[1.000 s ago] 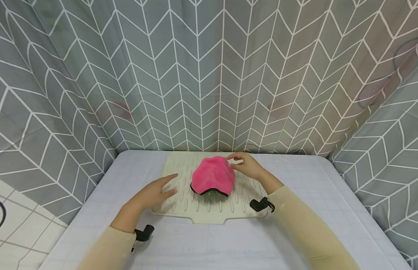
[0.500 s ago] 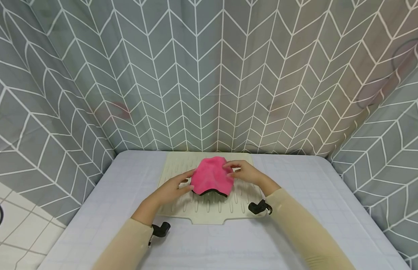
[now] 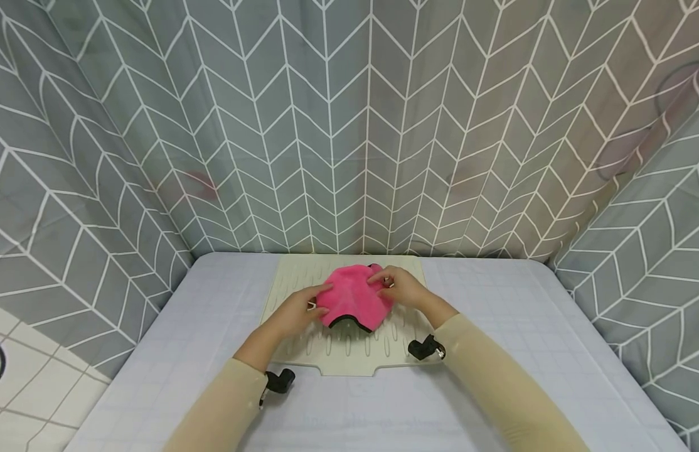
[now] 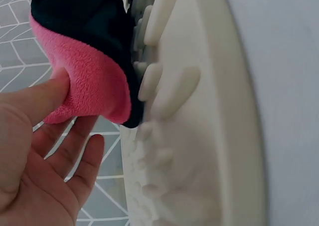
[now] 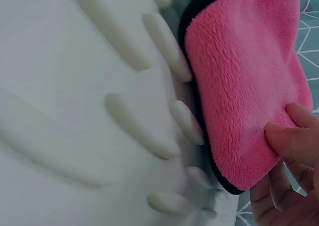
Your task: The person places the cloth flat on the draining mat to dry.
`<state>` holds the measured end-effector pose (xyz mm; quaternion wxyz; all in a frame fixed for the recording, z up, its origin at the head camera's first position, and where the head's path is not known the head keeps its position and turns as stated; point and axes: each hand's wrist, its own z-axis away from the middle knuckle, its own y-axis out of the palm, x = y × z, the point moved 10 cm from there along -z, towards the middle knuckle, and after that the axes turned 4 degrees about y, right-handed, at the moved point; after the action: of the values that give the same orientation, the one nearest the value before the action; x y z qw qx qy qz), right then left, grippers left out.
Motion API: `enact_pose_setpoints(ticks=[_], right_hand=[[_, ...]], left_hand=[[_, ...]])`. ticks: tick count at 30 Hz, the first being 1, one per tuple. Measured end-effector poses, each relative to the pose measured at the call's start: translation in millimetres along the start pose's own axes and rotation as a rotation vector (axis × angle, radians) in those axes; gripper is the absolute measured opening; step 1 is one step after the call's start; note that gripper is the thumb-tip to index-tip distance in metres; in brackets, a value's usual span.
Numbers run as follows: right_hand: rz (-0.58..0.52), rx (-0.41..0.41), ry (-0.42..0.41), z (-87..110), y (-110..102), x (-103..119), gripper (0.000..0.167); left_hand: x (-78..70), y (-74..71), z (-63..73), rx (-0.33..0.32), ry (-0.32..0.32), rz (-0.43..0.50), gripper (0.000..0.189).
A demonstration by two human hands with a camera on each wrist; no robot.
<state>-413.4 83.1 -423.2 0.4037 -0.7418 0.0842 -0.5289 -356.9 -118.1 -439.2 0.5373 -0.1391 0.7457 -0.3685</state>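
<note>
A fluffy pink cloth (image 3: 354, 294) with black edging rises in a dome above the cream ridged mat (image 3: 349, 359); whatever lies under it is hidden. At its left side my left hand (image 3: 293, 312) pinches the fabric. The left wrist view has the thumb on the pink pile (image 4: 92, 81) and the fingers behind the cloth, whose dark underside shows. My right hand (image 3: 410, 289) pinches the cloth's right side near its back corner. In the right wrist view the thumb lies on the pink face (image 5: 239, 86), with fingers behind the edge.
The mat's raised ridges (image 5: 139, 128) stand close beside the cloth's black border. Under the mat is a table with a white cover (image 3: 496, 301). A grey chevron-patterned curtain (image 3: 349, 125) hangs behind and at both sides.
My left hand has moved right and taken hold of the cloth. My right hand now pinches its right side. The cloth has turned slightly, and a dark edge shows at its back right corner.
</note>
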Motion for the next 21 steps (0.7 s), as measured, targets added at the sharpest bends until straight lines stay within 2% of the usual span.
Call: enact_pose_setpoints(ticks=[3, 6, 13, 17, 21], right_hand=[[0.034, 0.023, -0.015, 0.5, -5, 8, 0.03], [0.057, 0.064, -0.025, 1.2, -11, 18, 0.031], [0.085, 0.225, 0.017, 1.6, -26, 39, 0.031], [0.044, 0.345, 0.081, 7.2, -30, 44, 0.032], [0.064, 0.405, 0.126, 13.4, -31, 36, 0.032]], left_hand=[[-4.5, -9.8, 0.6, -0.025, 0.01, -0.025, 0.056], [-11.4, -20.0, 1.9, -0.024, 0.038, -0.074, 0.055], [-27.3, -37.7, 5.4, 0.033, 0.072, -0.215, 0.055], [-32.6, -37.5, 7.5, 0.079, 0.095, -0.254, 0.054], [-28.4, -24.1, 8.5, 0.13, 0.117, -0.277, 0.053]])
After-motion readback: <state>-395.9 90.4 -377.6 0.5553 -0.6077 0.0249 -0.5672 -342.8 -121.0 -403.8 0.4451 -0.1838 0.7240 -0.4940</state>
